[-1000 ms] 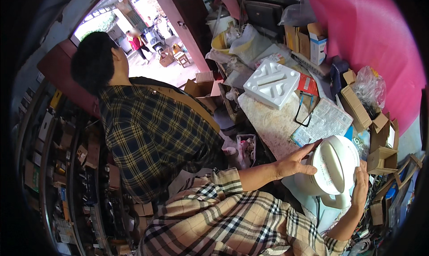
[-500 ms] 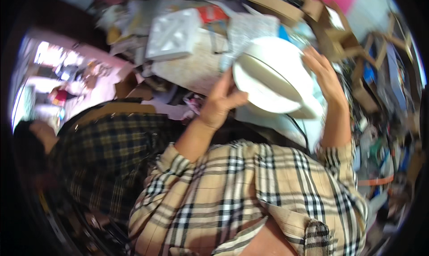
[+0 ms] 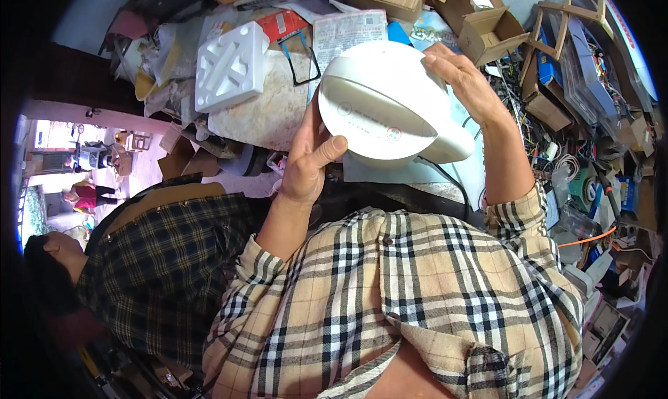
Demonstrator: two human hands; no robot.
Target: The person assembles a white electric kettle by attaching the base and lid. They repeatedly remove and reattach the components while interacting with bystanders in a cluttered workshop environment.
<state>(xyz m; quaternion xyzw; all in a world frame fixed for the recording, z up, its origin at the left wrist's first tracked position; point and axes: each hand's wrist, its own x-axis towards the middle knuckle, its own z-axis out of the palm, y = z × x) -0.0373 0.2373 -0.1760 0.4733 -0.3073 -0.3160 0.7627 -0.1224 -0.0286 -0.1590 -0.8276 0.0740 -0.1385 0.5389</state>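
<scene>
A white, rounded appliance (image 3: 390, 75) is between my two hands; its exact kind I cannot make out. An arched band crosses its face above a flat area with small print, and a blunt part sticks out at the lower right. My left hand (image 3: 311, 163) grips the left side, thumb on the rim and the other fingers mostly hidden behind. Curved over the upper right edge are the fingers of my right hand (image 3: 465, 82). A black cord (image 3: 452, 180) emerges below the appliance; whether it is attached is hidden.
White moulded foam (image 3: 229, 66) and a black-and-blue frame (image 3: 306, 61) lie left on the worktop. An open cardboard box (image 3: 490, 37) stands at the back right, with cables and tools (image 3: 591, 183) heaped nearby. Someone in a dark plaid shirt (image 3: 167, 260) is close on my left.
The appliance and both hands now appear farther left in view, and the surroundings have shifted too. The appliance's printed face has come into clearer view. Both hands remain on it.
</scene>
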